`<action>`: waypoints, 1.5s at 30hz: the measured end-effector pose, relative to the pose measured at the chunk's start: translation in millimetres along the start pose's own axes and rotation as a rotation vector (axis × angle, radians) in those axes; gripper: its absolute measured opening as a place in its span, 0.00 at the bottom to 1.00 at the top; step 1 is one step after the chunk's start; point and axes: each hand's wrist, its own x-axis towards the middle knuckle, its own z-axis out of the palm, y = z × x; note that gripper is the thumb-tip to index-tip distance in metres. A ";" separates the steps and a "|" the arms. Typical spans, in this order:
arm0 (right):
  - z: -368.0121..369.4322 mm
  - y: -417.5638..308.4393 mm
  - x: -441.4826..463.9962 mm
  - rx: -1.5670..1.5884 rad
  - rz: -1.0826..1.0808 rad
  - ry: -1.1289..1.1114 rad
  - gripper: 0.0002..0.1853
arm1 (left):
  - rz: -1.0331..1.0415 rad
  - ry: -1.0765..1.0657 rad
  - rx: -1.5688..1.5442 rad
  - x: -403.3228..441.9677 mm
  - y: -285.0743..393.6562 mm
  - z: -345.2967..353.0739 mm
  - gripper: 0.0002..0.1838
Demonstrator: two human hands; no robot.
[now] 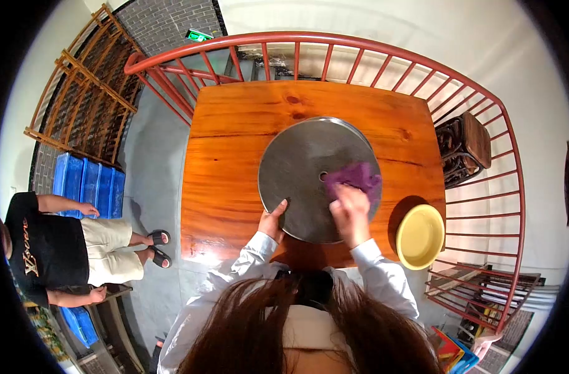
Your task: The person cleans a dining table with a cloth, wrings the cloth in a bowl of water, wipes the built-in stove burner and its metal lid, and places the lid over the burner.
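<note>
Long brown hair [253, 324] fills the near part of my view, between pale sleeves. Beyond it, my left thumb [280, 210] lies over the near left rim of a dark round disc [297, 156]; the other left fingers are mostly hidden, so I cannot tell their grip. My right fingers [342, 196] close on a blurred purple cloth [359, 177] against the disc, mid-worktop [225, 156] towards the near edge. A yellow bowl [420, 237] sits at the near right corner.
</note>
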 end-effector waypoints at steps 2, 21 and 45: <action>2.2 -30.2 -1.9 -0.273 -0.138 -0.184 0.30 | -0.045 -0.023 0.004 -6.4 -7.8 3.0 0.17; 5.7 79.4 72.6 -0.248 0.185 -0.179 0.24 | -0.067 -0.154 0.152 -40.0 -17.5 37.7 0.19; 34.2 -35.1 -36.0 -0.069 -0.272 -0.190 0.23 | -0.189 -0.384 -0.303 -2.3 -10.2 19.8 0.30</action>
